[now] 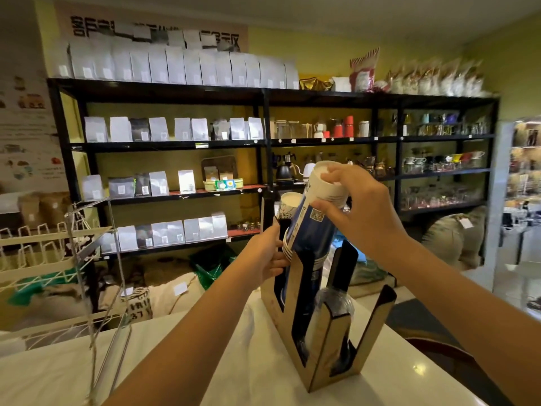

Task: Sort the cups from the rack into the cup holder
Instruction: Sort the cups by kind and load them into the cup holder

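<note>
1. Cup holder: wooden, upright slots with dark inner faces, stands on the white counter.
2. Stack of blue-and-white paper cups: tilted, lower end inside a middle slot of the holder, top leaning right.
3. Right hand: fingers curled over the rim of the stack's top cup, thumb pressed to its side near a square code print.
4. Left hand: fingers wrapped around the holder's left upright beside the stack's ringed rims; whether they also touch the cups, cannot tell.
5. A second cup stack stands in the slot behind, white top showing.
6. Clear plastic cups sit low in a nearer slot.
7. Wire rack: on the counter at left, well apart from the holder.
8. Background: black shelves with white bags.
</note>
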